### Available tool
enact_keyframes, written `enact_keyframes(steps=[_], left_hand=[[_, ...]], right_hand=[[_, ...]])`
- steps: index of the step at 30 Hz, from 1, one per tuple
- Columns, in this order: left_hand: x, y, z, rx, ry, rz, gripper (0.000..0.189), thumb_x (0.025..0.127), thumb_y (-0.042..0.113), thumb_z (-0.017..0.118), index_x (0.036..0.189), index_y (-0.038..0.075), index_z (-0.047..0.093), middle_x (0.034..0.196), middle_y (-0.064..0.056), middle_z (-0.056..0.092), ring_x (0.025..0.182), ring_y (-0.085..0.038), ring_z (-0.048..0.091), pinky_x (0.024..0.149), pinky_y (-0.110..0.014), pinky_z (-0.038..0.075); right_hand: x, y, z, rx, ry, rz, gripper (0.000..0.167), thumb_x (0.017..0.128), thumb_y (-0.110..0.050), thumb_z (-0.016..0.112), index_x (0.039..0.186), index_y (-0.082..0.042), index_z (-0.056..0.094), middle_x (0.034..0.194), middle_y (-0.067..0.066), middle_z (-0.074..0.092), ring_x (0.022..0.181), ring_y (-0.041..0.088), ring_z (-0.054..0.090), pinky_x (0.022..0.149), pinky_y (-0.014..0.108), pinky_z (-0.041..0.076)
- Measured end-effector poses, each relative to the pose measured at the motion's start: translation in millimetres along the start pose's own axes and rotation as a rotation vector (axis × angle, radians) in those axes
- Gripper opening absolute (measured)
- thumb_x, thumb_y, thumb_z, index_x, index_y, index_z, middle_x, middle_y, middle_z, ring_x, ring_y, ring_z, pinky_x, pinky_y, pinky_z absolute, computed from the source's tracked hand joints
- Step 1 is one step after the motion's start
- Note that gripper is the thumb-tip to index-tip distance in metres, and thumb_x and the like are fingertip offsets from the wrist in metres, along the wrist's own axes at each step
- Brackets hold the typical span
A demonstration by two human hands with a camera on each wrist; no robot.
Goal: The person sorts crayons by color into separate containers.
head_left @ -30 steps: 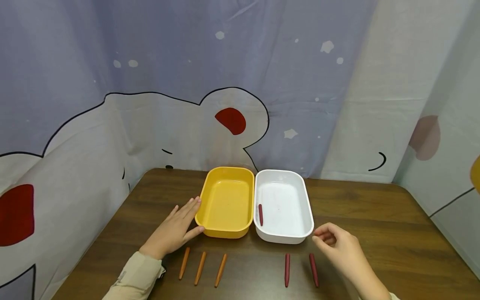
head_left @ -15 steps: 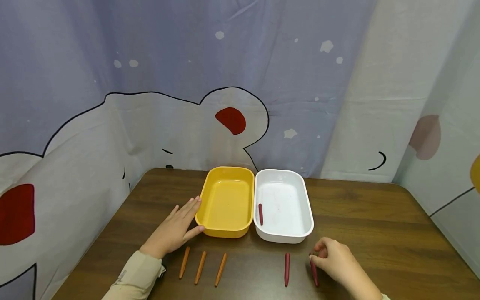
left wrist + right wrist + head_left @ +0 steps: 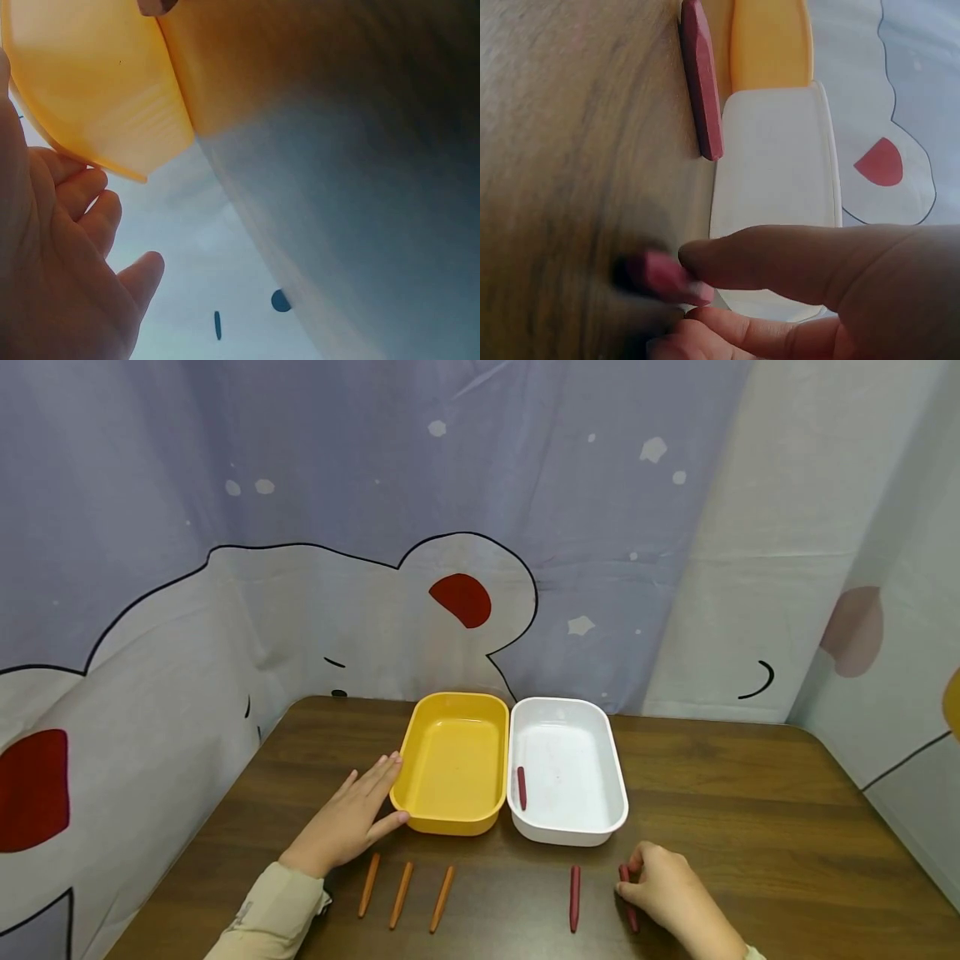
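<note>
At the right of the table, my right hand pinches a dark red crayon between thumb and fingers. In the right wrist view that crayon is blurred, its end beside my thumb. A second dark red crayon lies to its left on the table. One more red crayon is inside the white tray, against its left side. My left hand lies with straight fingers against the left side of the yellow tray. Below that tray are orange crayons in a row.
Both trays stand side by side, touching, towards the back of the wooden table. Behind them hangs a printed curtain that meets the table's back edge. Another curtain part runs along the left side.
My right hand has come down from beside the white tray's front corner to the rightmost red crayon and taken hold of it. My left hand has stayed still.
</note>
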State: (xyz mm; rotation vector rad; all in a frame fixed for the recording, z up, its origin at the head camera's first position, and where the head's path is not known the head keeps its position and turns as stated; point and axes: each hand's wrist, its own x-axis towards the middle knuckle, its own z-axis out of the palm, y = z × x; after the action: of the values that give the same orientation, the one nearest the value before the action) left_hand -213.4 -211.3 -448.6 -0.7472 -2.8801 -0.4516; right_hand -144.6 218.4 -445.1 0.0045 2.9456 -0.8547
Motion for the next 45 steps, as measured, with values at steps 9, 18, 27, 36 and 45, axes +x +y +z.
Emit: enact_keyframes(steps=[9, 18, 27, 36, 45], left_hand=[[-0.1, -0.9, 0.4, -0.001, -0.008, -0.011, 0.082, 0.103, 0.056, 0.049, 0.162, 0.006, 0.023, 0.167, -0.011, 0.023, 0.153, -0.03, 0.023, 0.12, -0.062, 0.021], [-0.1, -1.6, 1.1, -0.001, 0.0, -0.006, 0.082, 0.103, 0.056, 0.05, 0.162, 0.005, 0.023, 0.166, -0.011, 0.024, 0.152, -0.031, 0.024, 0.119, -0.063, 0.022], [0.4, -3.1, 2.2, 0.003, -0.017, -0.016, 0.083, 0.103, 0.056, 0.05, 0.162, 0.006, 0.022, 0.167, -0.009, 0.022, 0.153, -0.029, 0.022, 0.12, -0.061, 0.02], [1.0, -2.7, 2.1, 0.002, -0.015, -0.012, 0.082, 0.103, 0.056, 0.05, 0.162, 0.006, 0.022, 0.167, -0.011, 0.023, 0.153, -0.029, 0.022, 0.12, -0.061, 0.02], [0.6, -2.2, 1.1, 0.004, -0.011, -0.009, 0.082, 0.103, 0.055, 0.051, 0.162, 0.006, 0.022, 0.166, -0.01, 0.024, 0.153, -0.029, 0.022, 0.12, -0.061, 0.021]], right_hand=[[-0.5, 1, 0, 0.001, 0.021, -0.02, 0.023, 0.075, -0.001, 0.08, 0.079, -0.007, 0.058, 0.061, -0.001, 0.051, 0.056, 0.014, 0.05, 0.052, 0.03, 0.043], [-1.0, -1, 1, 0.058, 0.036, -0.048, 0.021, 0.071, 0.001, 0.076, 0.079, -0.01, 0.061, 0.067, -0.003, 0.057, 0.063, 0.012, 0.052, 0.057, 0.028, 0.044], [-0.9, -3, -6, 0.235, -0.035, -0.118, 0.019, 0.074, 0.001, 0.074, 0.089, -0.006, 0.065, 0.074, -0.002, 0.063, 0.068, 0.012, 0.059, 0.059, 0.026, 0.049], [2.2, -9, -20, 0.549, -0.163, -0.181, 0.024, 0.085, 0.003, 0.069, 0.106, 0.011, 0.063, 0.083, 0.009, 0.068, 0.065, 0.008, 0.061, 0.055, 0.026, 0.055], [13.2, -28, -32, 0.734, -0.19, -0.172, 0.036, 0.091, 0.0, 0.07, 0.119, 0.019, 0.057, 0.092, 0.017, 0.07, 0.078, 0.013, 0.069, 0.067, 0.035, 0.062]])
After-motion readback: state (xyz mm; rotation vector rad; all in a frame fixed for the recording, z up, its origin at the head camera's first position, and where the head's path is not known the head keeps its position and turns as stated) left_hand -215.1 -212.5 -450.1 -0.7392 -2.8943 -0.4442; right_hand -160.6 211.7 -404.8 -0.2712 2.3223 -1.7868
